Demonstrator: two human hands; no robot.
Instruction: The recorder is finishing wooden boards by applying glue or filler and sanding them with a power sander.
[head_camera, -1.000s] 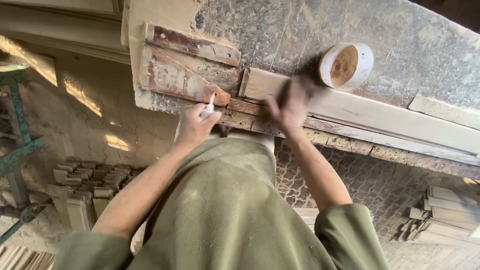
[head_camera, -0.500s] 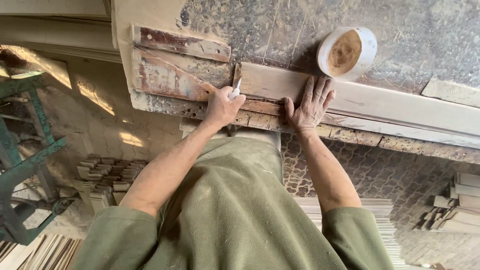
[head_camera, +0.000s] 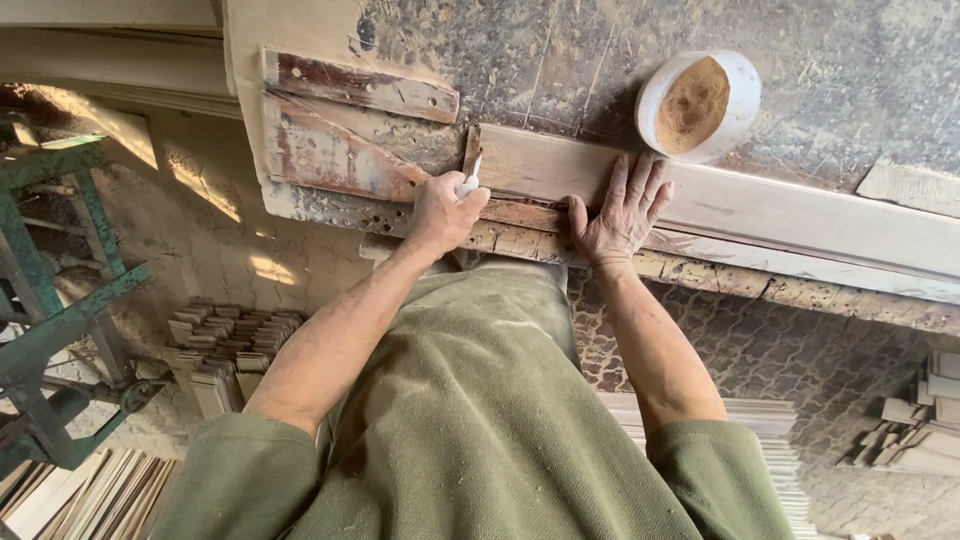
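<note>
the left hand (head_camera: 445, 212) is closed around a small white tube (head_camera: 470, 180), its nozzle pointing away from the body at the near end of the pale wooden board (head_camera: 720, 205). the grip is tight: fingers wrapped, thumb on top, only the tip of the tube showing. the right hand (head_camera: 622, 212) lies flat and open on the same board, fingers spread, palm at the near edge; it holds nothing and presses down.

change noted: a second ago the right hand was a blur in motion over the board and the left hand sat lower, short of the board end. half a second ago both had reached their present places. between that frame and this one the hands scarcely differ; the view has shifted slightly. judgement: the board is now pinned and the tube tip is set at the joint between the board end and the short dark strip (head_camera: 470, 150), so the work at that joint appears to be under way rather than being set up.

containers: one round white bowl (head_camera: 700, 105) stands on the surface (head_camera: 850, 70) just beyond the right hand's fingertips, apart from them. it holds fine brown sawdust (head_camera: 690, 102), heaped to one side and nearly to the rim. the tube's contents cannot be seen.

beyond the left hand, two worn reddish wood pieces (head_camera: 340, 130) are fixed to the surface. below, stacks of cut wood strips (head_camera: 225, 350) lie on the floor, beside a green metal frame (head_camera: 50, 300).
</note>
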